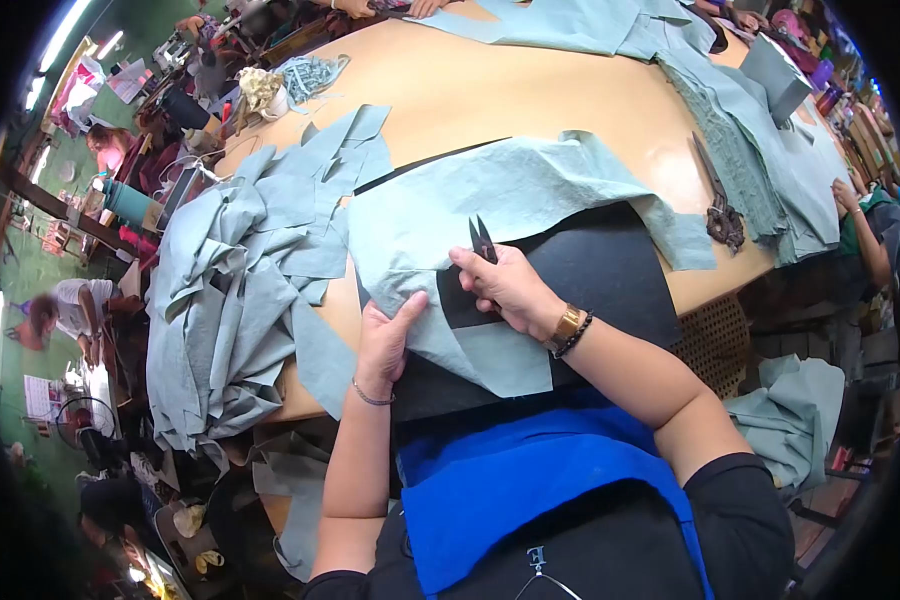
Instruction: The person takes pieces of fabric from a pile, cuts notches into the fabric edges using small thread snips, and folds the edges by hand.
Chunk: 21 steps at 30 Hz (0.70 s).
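Tan tabletop [450,95], cloth [470,185], green floor [150,38]

Upper limbs of the person, viewed from above. The left forearm [358,455] extends forward to the left hand [381,345], whose thumb [413,306] slants inward; its fingers are largely concealed. The right forearm [635,372] runs diagonally inward from a bent elbow [702,412]. The right hand [513,288], set slightly farther forward, is closed, with fingers curled. The hands lie near each other without touching.

Hands [511,287] with snips [482,243] and fabric [433,222]
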Each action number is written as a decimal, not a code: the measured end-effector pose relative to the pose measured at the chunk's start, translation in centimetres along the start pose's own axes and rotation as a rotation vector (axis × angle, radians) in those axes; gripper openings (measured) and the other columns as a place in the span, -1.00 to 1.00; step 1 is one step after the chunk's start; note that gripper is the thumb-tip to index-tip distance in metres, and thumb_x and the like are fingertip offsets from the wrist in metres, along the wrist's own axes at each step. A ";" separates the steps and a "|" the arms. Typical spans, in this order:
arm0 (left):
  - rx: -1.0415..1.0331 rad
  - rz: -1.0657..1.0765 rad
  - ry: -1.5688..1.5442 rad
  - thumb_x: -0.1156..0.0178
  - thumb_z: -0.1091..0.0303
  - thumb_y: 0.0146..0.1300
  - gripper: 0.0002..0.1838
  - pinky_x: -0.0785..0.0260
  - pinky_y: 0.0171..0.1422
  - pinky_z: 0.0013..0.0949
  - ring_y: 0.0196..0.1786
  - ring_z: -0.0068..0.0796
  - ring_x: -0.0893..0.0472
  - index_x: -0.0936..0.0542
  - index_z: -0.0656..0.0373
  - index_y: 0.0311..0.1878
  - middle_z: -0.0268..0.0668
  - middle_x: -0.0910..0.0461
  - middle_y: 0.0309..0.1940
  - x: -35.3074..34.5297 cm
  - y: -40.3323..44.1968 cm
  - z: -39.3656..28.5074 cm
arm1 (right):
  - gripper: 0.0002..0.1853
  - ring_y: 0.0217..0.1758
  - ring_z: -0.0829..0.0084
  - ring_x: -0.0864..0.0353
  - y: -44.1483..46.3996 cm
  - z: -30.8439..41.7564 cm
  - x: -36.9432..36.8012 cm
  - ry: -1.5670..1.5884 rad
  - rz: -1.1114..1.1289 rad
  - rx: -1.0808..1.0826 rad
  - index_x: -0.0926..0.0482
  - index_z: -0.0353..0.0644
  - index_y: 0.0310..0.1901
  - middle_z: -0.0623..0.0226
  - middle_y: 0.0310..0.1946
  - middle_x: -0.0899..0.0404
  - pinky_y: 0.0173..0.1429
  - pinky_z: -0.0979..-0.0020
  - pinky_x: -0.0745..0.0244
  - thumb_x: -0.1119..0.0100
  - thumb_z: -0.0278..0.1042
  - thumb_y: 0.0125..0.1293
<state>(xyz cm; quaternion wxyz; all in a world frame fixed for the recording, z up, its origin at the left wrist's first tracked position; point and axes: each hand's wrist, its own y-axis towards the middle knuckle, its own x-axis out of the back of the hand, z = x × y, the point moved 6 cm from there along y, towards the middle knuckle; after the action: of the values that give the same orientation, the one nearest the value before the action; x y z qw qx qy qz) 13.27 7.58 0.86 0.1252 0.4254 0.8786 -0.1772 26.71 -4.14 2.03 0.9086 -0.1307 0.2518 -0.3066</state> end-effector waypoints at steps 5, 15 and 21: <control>0.057 -0.026 0.066 -0.43 0.50 0.17 -0.37 -0.45 0.28 -0.28 0.18 -0.38 -0.58 -0.41 0.28 0.30 -0.21 -0.57 0.17 -0.1 -0.1 -0.6 | -0.76 -0.58 0.75 -0.37 1.4 1.1 2.0 -0.019 -0.077 0.173 -0.54 -0.11 -0.33 0.54 -0.53 -0.52 -0.54 0.66 -0.30 -0.34 -0.17 0.36; -0.001 -0.059 -0.105 -0.35 0.46 0.21 -0.38 -0.62 -0.16 -0.40 -0.18 -0.47 -0.68 -0.36 0.16 0.33 -0.26 -0.62 -0.05 0.7 0.3 -0.2 | -0.42 -0.67 0.71 -0.16 -0.9 -0.6 0.1 0.049 0.402 -0.131 -0.50 -0.14 -0.13 0.57 -0.59 -0.33 -0.54 0.54 -0.32 0.26 0.28 0.56; -0.004 -0.053 -0.058 -0.33 0.47 0.19 -0.39 -0.61 -0.17 -0.40 -0.24 -0.49 -0.66 -0.35 0.16 0.31 -0.27 -0.62 -0.12 1.1 0.3 0.0 | -0.55 -0.63 0.72 -0.18 -2.6 -1.1 -1.9 -0.002 0.489 -0.245 -0.49 -0.13 -0.09 0.57 -0.58 -0.28 -0.57 0.60 -0.18 0.12 0.14 0.57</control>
<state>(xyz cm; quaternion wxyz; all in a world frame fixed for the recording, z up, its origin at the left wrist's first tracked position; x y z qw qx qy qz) 12.81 8.53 0.38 0.1467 0.3964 0.8859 -0.1912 23.56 -5.05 2.82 0.9334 -0.1753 0.3099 -0.0454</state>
